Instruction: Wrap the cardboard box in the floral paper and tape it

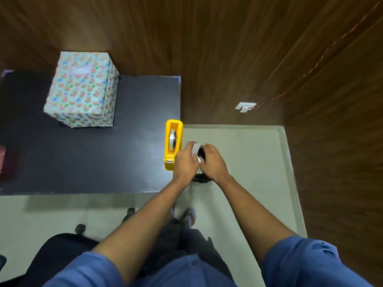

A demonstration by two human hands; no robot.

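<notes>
Hands, left hand (pixel 185 160) and right hand (pixel 213 159), pinch a white strip (pixel 195 151) beside the tape dispenser (pixel 173 141), wrapped box (pixel 83 90) standing well off leftward, nearer the left.

Dark wood-grain wall panelling (pixel 207 38) filling top and right side of frame. White wall socket (pixel 245 106) sitting right of centre, thin reddish cord (pixel 323 56) running from it toward upper right. Pale grey-green floor (pixel 238 141) showing at centre right and along bottom. Black matte surface (pixel 83 158) occupying left half, catching soft light near its right edge.
</notes>
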